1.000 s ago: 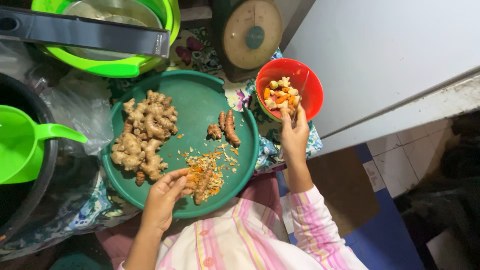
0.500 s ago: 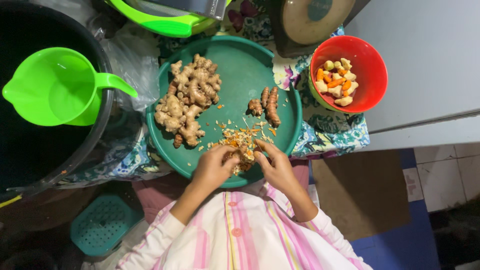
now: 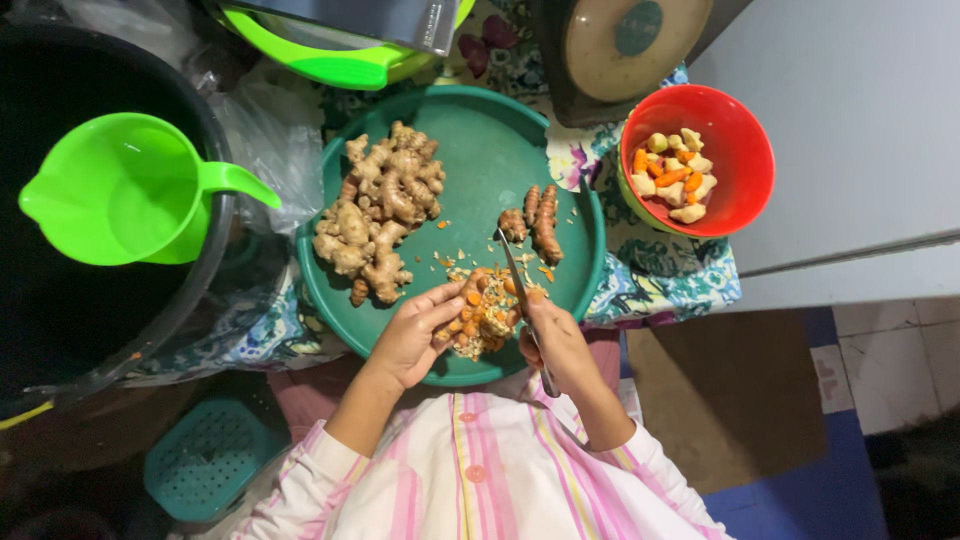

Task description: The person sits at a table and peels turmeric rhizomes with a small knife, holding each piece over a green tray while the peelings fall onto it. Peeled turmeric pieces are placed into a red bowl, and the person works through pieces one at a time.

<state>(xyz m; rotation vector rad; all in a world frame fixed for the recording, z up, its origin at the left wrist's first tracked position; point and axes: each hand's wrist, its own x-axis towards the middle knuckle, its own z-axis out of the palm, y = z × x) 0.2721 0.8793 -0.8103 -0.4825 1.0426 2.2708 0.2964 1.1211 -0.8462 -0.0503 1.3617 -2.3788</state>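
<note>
A round green tray (image 3: 480, 150) lies in front of me. On its left is a heap of ginger roots (image 3: 380, 210), and three turmeric roots (image 3: 535, 222) lie right of centre. Orange and pale peelings (image 3: 480, 310) are piled at the near edge. My left hand (image 3: 415, 335) grips a small turmeric piece (image 3: 472, 285) over the peelings. My right hand (image 3: 560, 340) holds a knife (image 3: 513, 265) with its blade pointing away from me, next to that piece. A red bowl (image 3: 745, 150) of peeled pieces stands right of the tray.
A bright green jug (image 3: 120, 190) rests in a black tub (image 3: 60, 90) at the left. A green-rimmed basin (image 3: 330, 60) and a round scale (image 3: 625, 40) stand behind the tray. A teal basket (image 3: 205, 460) is on the floor at lower left. A grey panel (image 3: 860, 120) fills the right.
A second ago my right hand reached to the red bowl; it has come back to the tray's near edge and now holds the knife by the piece in my left hand.
</note>
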